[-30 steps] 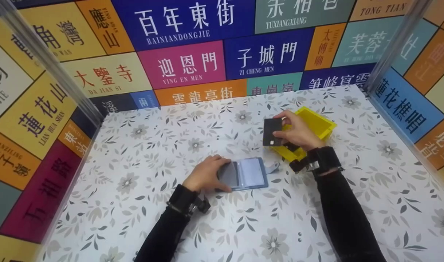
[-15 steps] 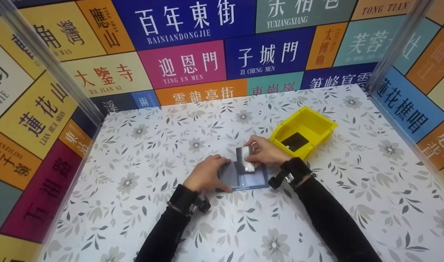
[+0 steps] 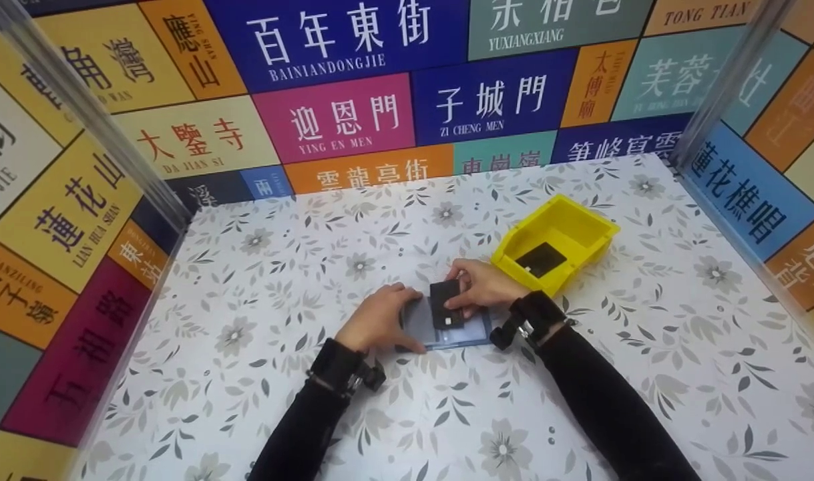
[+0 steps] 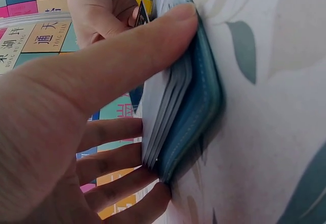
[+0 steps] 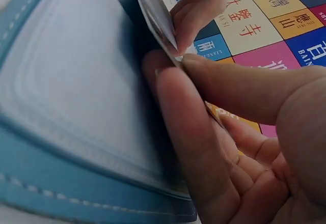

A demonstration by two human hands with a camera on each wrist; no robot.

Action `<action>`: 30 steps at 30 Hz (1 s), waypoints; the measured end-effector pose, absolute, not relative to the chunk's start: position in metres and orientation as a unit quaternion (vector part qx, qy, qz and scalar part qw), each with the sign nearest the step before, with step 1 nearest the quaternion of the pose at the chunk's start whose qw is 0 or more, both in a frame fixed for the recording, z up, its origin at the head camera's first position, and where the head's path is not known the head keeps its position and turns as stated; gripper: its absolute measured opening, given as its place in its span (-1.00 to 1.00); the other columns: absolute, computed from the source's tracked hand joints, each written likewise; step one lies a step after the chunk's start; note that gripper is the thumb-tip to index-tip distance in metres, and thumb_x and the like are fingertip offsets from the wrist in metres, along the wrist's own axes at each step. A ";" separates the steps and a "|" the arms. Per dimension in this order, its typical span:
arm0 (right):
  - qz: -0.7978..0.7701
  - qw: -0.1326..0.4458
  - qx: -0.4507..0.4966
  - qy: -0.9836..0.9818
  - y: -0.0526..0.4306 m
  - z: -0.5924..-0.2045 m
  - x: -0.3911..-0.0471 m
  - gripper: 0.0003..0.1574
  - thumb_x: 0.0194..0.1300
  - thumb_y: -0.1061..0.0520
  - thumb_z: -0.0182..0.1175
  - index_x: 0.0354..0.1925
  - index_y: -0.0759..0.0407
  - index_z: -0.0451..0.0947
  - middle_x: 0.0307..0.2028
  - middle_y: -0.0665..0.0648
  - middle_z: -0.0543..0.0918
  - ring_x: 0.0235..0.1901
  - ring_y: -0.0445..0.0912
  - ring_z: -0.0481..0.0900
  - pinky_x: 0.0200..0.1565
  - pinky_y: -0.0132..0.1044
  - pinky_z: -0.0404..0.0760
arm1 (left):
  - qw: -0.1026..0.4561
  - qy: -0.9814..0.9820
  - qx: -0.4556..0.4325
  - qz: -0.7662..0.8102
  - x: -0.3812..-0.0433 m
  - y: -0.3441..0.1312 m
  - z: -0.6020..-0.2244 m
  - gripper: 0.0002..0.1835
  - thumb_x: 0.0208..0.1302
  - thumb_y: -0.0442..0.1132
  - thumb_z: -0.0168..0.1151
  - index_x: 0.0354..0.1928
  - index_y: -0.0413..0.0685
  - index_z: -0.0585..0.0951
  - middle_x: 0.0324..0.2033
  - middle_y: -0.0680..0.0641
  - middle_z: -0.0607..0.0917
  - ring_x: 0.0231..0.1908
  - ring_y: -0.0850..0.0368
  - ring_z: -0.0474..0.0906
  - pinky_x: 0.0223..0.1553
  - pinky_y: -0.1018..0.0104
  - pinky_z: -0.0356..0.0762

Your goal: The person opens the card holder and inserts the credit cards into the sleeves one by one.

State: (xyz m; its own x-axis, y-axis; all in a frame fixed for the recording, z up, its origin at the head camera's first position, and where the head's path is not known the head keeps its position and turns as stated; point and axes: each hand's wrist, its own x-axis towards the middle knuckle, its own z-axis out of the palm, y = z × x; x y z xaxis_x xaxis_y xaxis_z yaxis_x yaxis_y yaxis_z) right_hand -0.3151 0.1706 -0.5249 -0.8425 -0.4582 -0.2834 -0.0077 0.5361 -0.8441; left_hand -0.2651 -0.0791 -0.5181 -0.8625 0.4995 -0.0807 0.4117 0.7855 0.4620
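A blue card holder (image 3: 475,332) with clear sleeves lies spread on the table. My left hand (image 3: 373,319) grips its left side, the thumb along the near edge and the fingers at the far edge. In the left wrist view, several stacked sleeves (image 4: 170,102) show between thumb and fingers. My right hand (image 3: 488,286) pinches a black card (image 3: 445,308) with a small light square near its lower end. The card is held over the middle of the holder, close to the right-hand sleeve. From the right wrist view, thumb and index finger (image 5: 178,107) press its edge region, and the card stands tilted above the sleeve.
A yellow bin (image 3: 583,224) stands behind and to the right of my right hand, with another black card (image 3: 542,258) lying in it. The table (image 3: 280,267) has a white floral cover. Printed panels with lettering (image 3: 340,123) wall in the back and both sides.
My right hand has carried the black card from beside the yellow bin left and nearer, over the card holder, then slightly lower. The left hand keeps its grip in place.
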 end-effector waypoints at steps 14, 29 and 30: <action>-0.443 0.254 -0.152 0.846 0.157 -0.523 -0.307 -0.52 0.11 0.13 0.59 -0.05 0.12 0.60 -0.52 0.10 0.68 -0.64 -0.13 0.66 -0.52 -0.34 0.67 | 0.078 0.935 0.254 0.236 -0.265 -0.080 -0.518 0.04 -0.36 0.06 0.80 0.31 -0.06 0.58 0.08 -0.11 0.65 0.04 -0.04 0.58 0.18 0.03 0.58; -0.448 0.218 -0.172 0.850 0.147 -0.523 -0.299 -0.47 0.07 0.18 0.60 0.00 0.23 0.63 -0.52 0.12 0.66 -0.65 -0.14 0.67 -0.50 -0.28 0.72 | 0.067 0.936 0.259 0.230 -0.263 -0.080 -0.519 0.05 -0.36 0.08 0.80 0.31 -0.08 0.58 0.11 -0.16 0.64 0.06 -0.10 0.58 0.20 -0.01 0.57; -0.439 0.218 -0.177 0.854 0.146 -0.522 -0.298 -0.45 0.08 0.20 0.60 0.02 0.23 0.63 -0.48 0.13 0.67 -0.62 -0.13 0.68 -0.46 -0.27 0.73 | 0.067 0.936 0.259 0.230 -0.263 -0.080 -0.519 0.05 -0.36 0.09 0.79 0.31 -0.08 0.58 0.11 -0.16 0.64 0.06 -0.10 0.58 0.20 -0.01 0.57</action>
